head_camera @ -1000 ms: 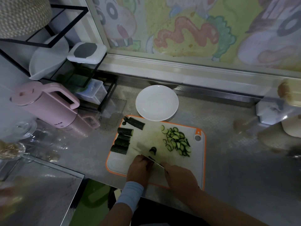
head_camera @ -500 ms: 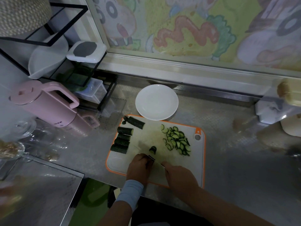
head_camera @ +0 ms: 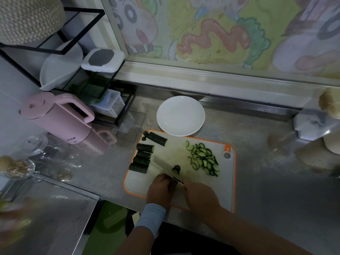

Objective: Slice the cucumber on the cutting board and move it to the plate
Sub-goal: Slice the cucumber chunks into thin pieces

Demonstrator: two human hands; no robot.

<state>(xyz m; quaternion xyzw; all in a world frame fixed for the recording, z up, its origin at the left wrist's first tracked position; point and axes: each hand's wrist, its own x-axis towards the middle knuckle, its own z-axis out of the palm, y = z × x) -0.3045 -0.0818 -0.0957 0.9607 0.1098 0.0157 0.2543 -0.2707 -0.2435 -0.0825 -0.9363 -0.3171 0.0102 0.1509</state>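
A white cutting board with an orange rim (head_camera: pixel 228 183) lies on the steel counter. Several thick dark-green cucumber chunks (head_camera: pixel 142 157) lie along its left side. A pile of thin cucumber slices (head_camera: pixel 204 160) lies on its right, and one small cut piece (head_camera: pixel 176 169) sits mid-board. My left hand (head_camera: pixel 160 187) has curled fingers that hold down a dark cucumber piece (head_camera: pixel 177 179), mostly hidden. My right hand (head_camera: pixel 201 196) grips the knife (head_camera: pixel 161 165), whose blade points up-left past my left fingertips. The white plate (head_camera: pixel 180 115) stands just behind the board.
A pink kettle (head_camera: pixel 60 119) and a black wire rack (head_camera: pixel 77 70) with containers stand at the left. Glass jars (head_camera: pixel 20 166) sit at the near left. A white object (head_camera: pixel 316 126) is at the right by the wall. The counter edge runs just below my hands.
Both hands stay at the board's near edge. The knife blade has shifted only slightly beside my left fingertips; the cucumber pieces and plate have not moved.
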